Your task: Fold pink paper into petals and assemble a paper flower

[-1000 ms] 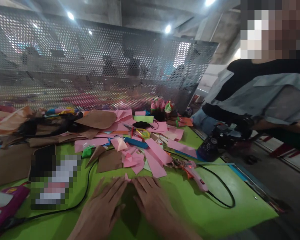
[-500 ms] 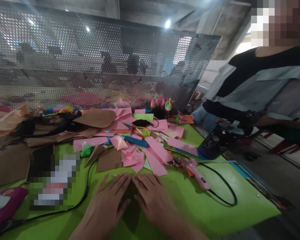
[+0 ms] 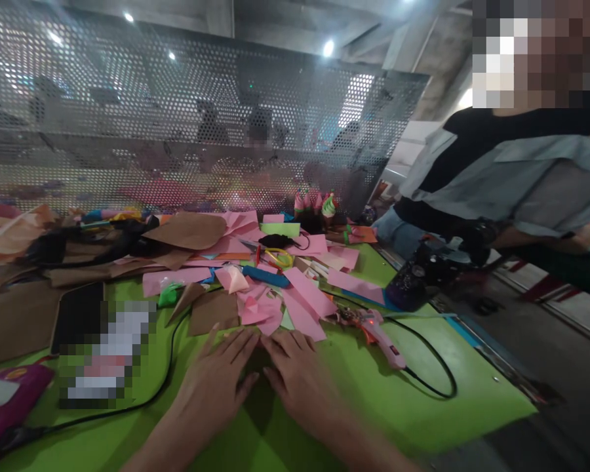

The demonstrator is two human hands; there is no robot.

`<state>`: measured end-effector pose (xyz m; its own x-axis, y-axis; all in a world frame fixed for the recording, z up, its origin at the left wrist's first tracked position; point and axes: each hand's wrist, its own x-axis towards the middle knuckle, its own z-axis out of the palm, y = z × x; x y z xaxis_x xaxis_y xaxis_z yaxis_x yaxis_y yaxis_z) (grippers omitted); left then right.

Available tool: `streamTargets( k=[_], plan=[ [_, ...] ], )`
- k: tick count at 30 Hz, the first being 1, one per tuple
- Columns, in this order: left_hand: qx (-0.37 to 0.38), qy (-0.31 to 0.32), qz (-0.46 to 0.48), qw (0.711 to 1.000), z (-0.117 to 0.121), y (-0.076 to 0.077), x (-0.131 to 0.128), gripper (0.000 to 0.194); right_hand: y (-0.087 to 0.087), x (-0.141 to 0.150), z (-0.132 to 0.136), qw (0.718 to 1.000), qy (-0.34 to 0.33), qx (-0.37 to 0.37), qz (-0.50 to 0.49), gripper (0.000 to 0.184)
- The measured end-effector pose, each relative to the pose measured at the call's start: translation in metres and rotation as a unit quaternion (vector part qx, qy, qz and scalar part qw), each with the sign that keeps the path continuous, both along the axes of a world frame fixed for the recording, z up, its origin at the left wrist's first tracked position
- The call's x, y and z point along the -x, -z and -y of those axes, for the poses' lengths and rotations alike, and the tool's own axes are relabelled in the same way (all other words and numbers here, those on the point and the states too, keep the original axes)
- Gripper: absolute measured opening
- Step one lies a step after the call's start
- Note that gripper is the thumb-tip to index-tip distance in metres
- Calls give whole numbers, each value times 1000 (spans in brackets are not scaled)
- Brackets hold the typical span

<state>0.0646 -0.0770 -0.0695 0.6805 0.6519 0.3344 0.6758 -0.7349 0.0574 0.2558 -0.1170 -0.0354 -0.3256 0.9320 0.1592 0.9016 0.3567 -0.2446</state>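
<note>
Both hands lie palm down on the green tabletop (image 3: 373, 406). My left hand (image 3: 221, 377) has its fingers stretched forward, with the thumb apart. My right hand (image 3: 297, 377) mirrors it, and the two index fingertips nearly meet. A small pink trace shows at the fingertips; what lies under them is hidden. Just beyond the fingers are pink paper pieces (image 3: 260, 311) and a brown paper square (image 3: 214, 313). To the right of my right hand rests a pink glue gun (image 3: 381, 337) with a lit red light and a black cord.
A dark phone (image 3: 81, 318) and a magenta device (image 3: 27, 393) with a cable lie left. Behind are scissors (image 3: 280, 260), a blue stick-shaped thing (image 3: 265, 276) and swirled cone figures (image 3: 329, 204). A dark bottle (image 3: 406, 278) stands at the right edge, near a person (image 3: 516, 164).
Both hands have slid slightly forward, still flat. The pink bit that stuck out between the index fingertips is now mostly covered. The view has shifted a little.
</note>
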Motion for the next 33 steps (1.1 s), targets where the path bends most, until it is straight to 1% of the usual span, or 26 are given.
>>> streamTargets(
  k=[3,7,16,21,24,33],
  plan=[
    [10,-3,3,1000,1,-1,1,52,2,-2,3,1000,-3,-14,-12,44],
    [16,-8,-1,1000,1,-3,0,52,3,-4,6,999,-2,-32,-17,40],
    [3,-7,10,1000,-7,1,-4,51,0,-2,1,1000,13,-25,9,35],
    [6,-8,1,1000,-6,1,-4,54,3,-5,2,999,15,-24,-15,39],
    [5,-7,2,1000,-5,2,-4,56,5,-6,4,999,15,-32,-32,38],
    [-7,-8,7,1000,-5,7,-5,58,0,-6,2,999,28,-16,-38,35]
  ],
)
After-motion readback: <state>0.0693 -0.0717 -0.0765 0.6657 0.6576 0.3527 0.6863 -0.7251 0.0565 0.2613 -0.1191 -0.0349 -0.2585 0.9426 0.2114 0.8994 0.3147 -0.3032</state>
